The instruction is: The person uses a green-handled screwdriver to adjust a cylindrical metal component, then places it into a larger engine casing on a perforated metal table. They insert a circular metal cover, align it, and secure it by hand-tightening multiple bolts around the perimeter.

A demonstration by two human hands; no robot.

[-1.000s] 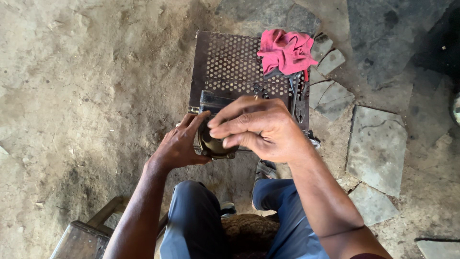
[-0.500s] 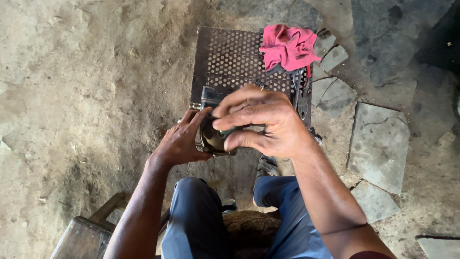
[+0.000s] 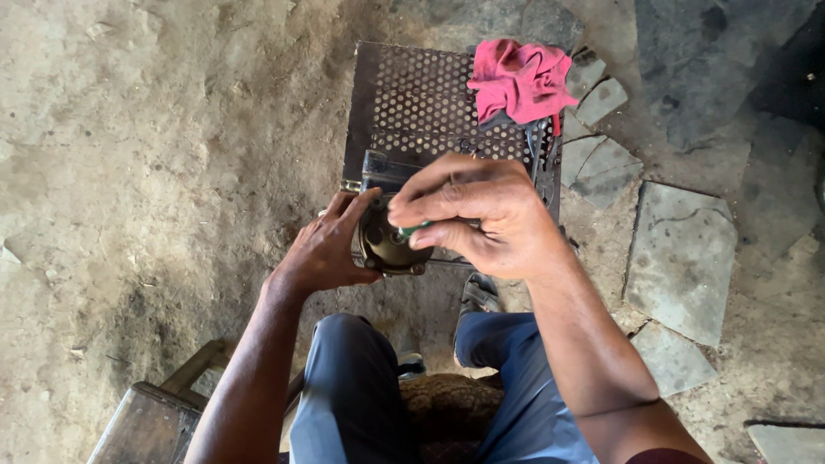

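My left hand [image 3: 326,249] grips the left side of a round, dark, greasy metal part [image 3: 387,245] held at the front edge of a perforated metal stand [image 3: 412,94]. Over the part's face, my right hand [image 3: 481,215] pinches a small green-handled tool [image 3: 414,229] between thumb and fingers, its tip pointing at the part. The tool's shaft and most of the part's right side are hidden behind my right fingers.
A pink rag [image 3: 520,77] lies on the stand's far right corner. Broken stone slabs [image 3: 679,249] pave the ground at right; bare dirt lies at left. A wooden stool corner [image 3: 146,421] sits at lower left. My knees in blue trousers [image 3: 361,387] are below.
My right hand has lifted and shifted slightly right, uncovering the face of the round part and showing the green tool in its fingers. The left hand has stayed on the part.
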